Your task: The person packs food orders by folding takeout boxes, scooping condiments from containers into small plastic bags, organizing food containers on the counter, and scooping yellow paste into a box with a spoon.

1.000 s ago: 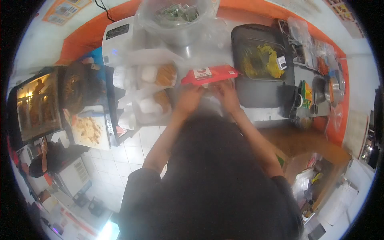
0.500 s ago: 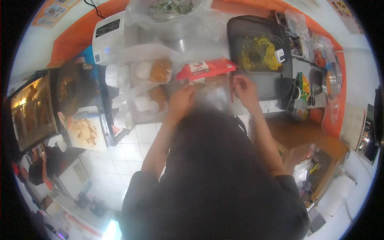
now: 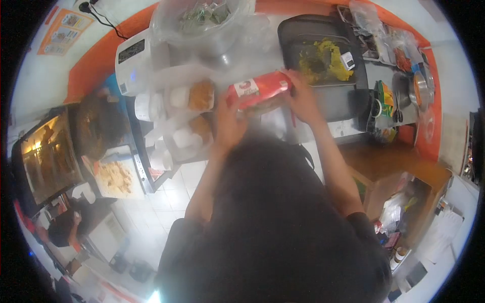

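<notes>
A red food box (image 3: 268,87) with a white printed label is held between my two hands over the counter, slightly tilted. My left hand (image 3: 230,120) is closed on its left end, and my right hand (image 3: 303,101) grips its right end. Blur hides some of the fingertips. Close by on the left are two opened wrappings, each with white and brown food: an upper food portion (image 3: 194,96) and a lower food portion (image 3: 191,134). On the right is a black tray (image 3: 323,103) with a yellow mash (image 3: 328,60) and a small white tub in it.
A large plastic-lined pot (image 3: 222,43) with green packets stands at the back, beside a white machine (image 3: 134,63). Bowls, bags and utensils crowd the right end. Left are a board of chopped food (image 3: 115,177), a glass-fronted lit cabinet (image 3: 50,149) and another person (image 3: 65,227).
My right hand has moved from beside the box onto its right end. The red box has tilted, showing more of its top. The camera view has shifted slightly.
</notes>
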`<state>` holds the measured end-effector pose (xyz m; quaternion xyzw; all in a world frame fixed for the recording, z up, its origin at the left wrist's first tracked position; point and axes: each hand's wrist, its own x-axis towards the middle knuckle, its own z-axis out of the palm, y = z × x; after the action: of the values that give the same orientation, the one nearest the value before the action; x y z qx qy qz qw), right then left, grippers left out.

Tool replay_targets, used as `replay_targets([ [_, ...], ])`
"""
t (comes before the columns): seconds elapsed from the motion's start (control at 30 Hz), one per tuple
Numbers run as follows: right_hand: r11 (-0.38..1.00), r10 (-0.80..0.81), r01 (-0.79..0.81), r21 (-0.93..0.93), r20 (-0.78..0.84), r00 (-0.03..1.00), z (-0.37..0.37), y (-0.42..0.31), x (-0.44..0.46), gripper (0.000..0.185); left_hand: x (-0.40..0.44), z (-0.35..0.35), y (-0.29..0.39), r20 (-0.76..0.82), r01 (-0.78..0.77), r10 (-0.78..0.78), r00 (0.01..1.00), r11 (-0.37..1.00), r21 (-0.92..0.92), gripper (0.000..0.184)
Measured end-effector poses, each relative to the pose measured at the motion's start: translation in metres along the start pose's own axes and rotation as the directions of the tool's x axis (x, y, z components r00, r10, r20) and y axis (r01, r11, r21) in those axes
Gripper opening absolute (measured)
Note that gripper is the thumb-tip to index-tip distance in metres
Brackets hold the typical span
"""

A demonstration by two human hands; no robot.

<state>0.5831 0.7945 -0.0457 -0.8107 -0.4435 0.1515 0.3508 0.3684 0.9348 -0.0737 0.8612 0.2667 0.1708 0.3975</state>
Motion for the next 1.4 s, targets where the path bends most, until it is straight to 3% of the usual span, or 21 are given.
replay_targets([
  [0.03, 1.0, -0.003, 0.003, 0.001, -0.012, 1.0, 0.005, 0.01, 0.001, 0.065, -0.001, 0.006, -0.003, 0.068, 0.048, -0.049, 0.996, 0.999, 0.013, 0.061],
  [0.1, 0.971, 0.081, -0.131, 0.201, 0.237, 0.968, 0.026, 0.038, -0.003, 0.07, -0.006, 0.028, -0.025, 0.044, -0.002, 0.002, 0.999, 1.0, -0.009, 0.064],
  [0.13, 0.972, 0.073, -0.122, 0.202, 0.232, 0.97, 0.035, 0.044, -0.006, 0.07, -0.006, 0.035, -0.029, 0.019, -0.043, 0.044, 0.999, 0.998, -0.035, 0.067],
  [0.2, 0.883, 0.083, -0.19, 0.429, 0.255, 0.963, 0.05, 0.051, -0.009, 0.076, -0.003, 0.035, -0.021, 0.079, 0.009, -0.007, 0.997, 1.0, -0.027, 0.07],
  [0.37, 0.951, 0.005, -0.059, 0.305, 0.174, 0.985, 0.038, 0.052, -0.005, 0.08, 0.0, 0.027, -0.01, -0.013, 0.184, -0.195, 0.981, 0.945, -0.271, 0.079],
  [0.43, 0.697, 0.27, -0.304, 0.65, 0.155, 0.95, 0.023, 0.03, -0.001, 0.079, 0.004, 0.021, -0.001, -0.064, 0.227, -0.267, 0.962, 0.903, -0.364, 0.081],
  [0.47, 0.695, 0.272, -0.304, 0.652, 0.153, 0.95, 0.016, 0.026, -0.003, 0.079, 0.006, 0.019, 0.001, -0.11, 0.258, -0.342, 0.933, 0.851, -0.458, 0.083],
  [0.53, 0.967, 0.096, -0.082, 0.242, -0.046, 0.994, 0.003, 0.019, -0.005, 0.077, 0.004, 0.018, 0.003, -0.184, 0.2, -0.279, 0.942, 0.912, -0.359, 0.084],
  [0.6, 0.958, 0.077, -0.053, 0.283, -0.075, 0.994, -0.01, 0.013, -0.014, 0.069, -0.002, 0.011, 0.017, -0.29, 0.105, -0.1, 0.952, 0.995, -0.001, 0.081],
  [0.67, 0.947, 0.064, -0.027, 0.321, -0.105, 0.992, -0.028, 0.01, -0.031, 0.061, -0.01, 0.009, 0.031, -0.328, 0.075, -0.045, 0.944, 0.994, 0.078, 0.076],
  [0.73, 0.765, 0.176, -0.217, 0.607, 0.127, 0.976, -0.054, 0.014, -0.054, 0.042, -0.022, 0.012, 0.039, -0.362, 0.047, 0.012, 0.932, 0.987, 0.155, 0.07],
  [0.8, 0.723, 0.229, -0.262, 0.639, 0.137, 0.964, -0.07, 0.025, -0.077, 0.035, -0.032, 0.022, 0.039, -0.327, 0.065, 0.017, 0.945, 0.969, 0.237, 0.056],
  [0.87, 0.688, 0.3, -0.312, 0.655, 0.135, 0.944, -0.099, 0.03, -0.097, 0.025, -0.046, 0.037, 0.022, -0.261, -0.063, 0.128, 0.957, 0.969, 0.241, 0.042],
  [0.93, 0.696, 0.301, -0.278, 0.662, 0.084, 0.95, -0.111, 0.056, -0.116, 0.017, -0.048, 0.05, 0.031, -0.235, 0.05, -0.038, 0.971, 0.998, 0.047, 0.028],
  [0.97, 0.69, 0.305, -0.255, 0.677, 0.047, 0.951, -0.122, 0.06, -0.122, 0.011, -0.049, 0.055, 0.036, -0.222, 0.027, -0.02, 0.975, 0.999, 0.028, 0.028],
  [1.07, 0.682, 0.353, -0.27, 0.679, 0.017, 0.935, -0.157, 0.082, -0.134, 0.01, -0.045, 0.072, 0.049, -0.1, -0.185, 0.181, 0.978, 0.982, -0.033, 0.015],
  [1.2, 0.696, 0.423, -0.283, 0.661, -0.059, 0.904, -0.22, 0.119, -0.139, 0.02, -0.037, 0.102, 0.08, -0.012, -0.184, 0.184, 0.983, 0.982, -0.047, 0.008],
  [1.23, 0.679, 0.494, -0.364, 0.638, -0.03, 0.869, -0.243, 0.127, -0.142, 0.023, -0.034, 0.107, 0.092, 0.029, -0.154, 0.155, 0.988, 0.988, -0.027, 0.007],
  [1.27, 0.671, 0.503, -0.315, 0.672, -0.099, 0.858, -0.246, 0.162, -0.147, 0.023, -0.029, 0.114, 0.105, 0.064, -0.126, 0.127, 0.99, 0.992, -0.006, 0.006],
  [1.33, 0.623, 0.566, -0.326, 0.711, -0.123, 0.815, -0.278, 0.191, -0.153, 0.023, -0.029, 0.135, 0.126, 0.014, -0.136, 0.136, 0.991, 0.991, -0.005, 0.007],
  [1.4, 0.667, 0.542, -0.309, 0.678, -0.157, 0.826, -0.303, 0.232, -0.16, 0.022, -0.031, 0.156, 0.147, 0.026, 0.026, -0.028, 0.999, 0.998, 0.058, 0.013],
])
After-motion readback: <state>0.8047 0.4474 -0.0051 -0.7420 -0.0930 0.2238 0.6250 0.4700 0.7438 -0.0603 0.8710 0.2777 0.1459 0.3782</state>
